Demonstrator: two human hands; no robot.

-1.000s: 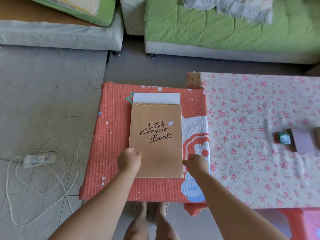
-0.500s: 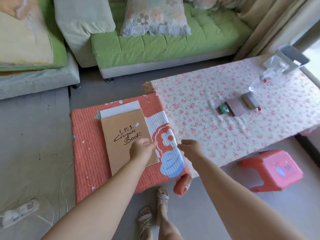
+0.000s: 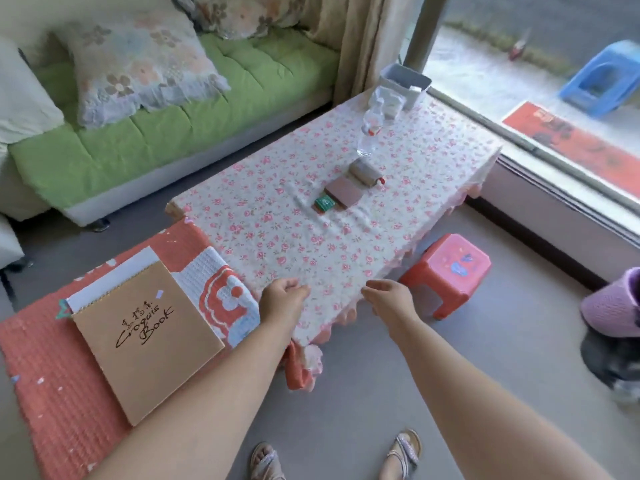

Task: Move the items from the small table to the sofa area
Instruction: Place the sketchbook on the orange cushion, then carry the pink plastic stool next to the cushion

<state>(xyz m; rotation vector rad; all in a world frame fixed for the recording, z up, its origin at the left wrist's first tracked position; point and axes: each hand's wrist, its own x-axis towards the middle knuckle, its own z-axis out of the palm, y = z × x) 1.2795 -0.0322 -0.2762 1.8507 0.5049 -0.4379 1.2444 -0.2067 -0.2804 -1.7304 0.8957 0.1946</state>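
A brown sketchbook (image 3: 145, 337) marked "Croquis Book" lies on white paper (image 3: 114, 277) on the small table with the orange cover (image 3: 52, 375) at lower left. My left hand (image 3: 282, 299) hovers past the sketchbook's right side, over the near edge of the floral-cloth table (image 3: 277, 237), fingers loosely curled, holding nothing. My right hand (image 3: 389, 297) hangs just off that table's near corner, fingers loosely curled and empty. The green sofa (image 3: 173, 126) with a floral pillow (image 3: 138, 60) stands at the back left.
On the floral table sit a green card box (image 3: 324, 203), a brown wallet (image 3: 344, 192), a roll (image 3: 363, 172), a clear bottle (image 3: 370, 133) and a grey box (image 3: 405, 84). A pink stool (image 3: 446, 268) stands on the right floor, a purple object (image 3: 613, 303) at far right.
The view has swung right. My left hand has left the sketchbook and both hands have moved right, to the floral table's near edge. The sketchbook stays on the orange cover.
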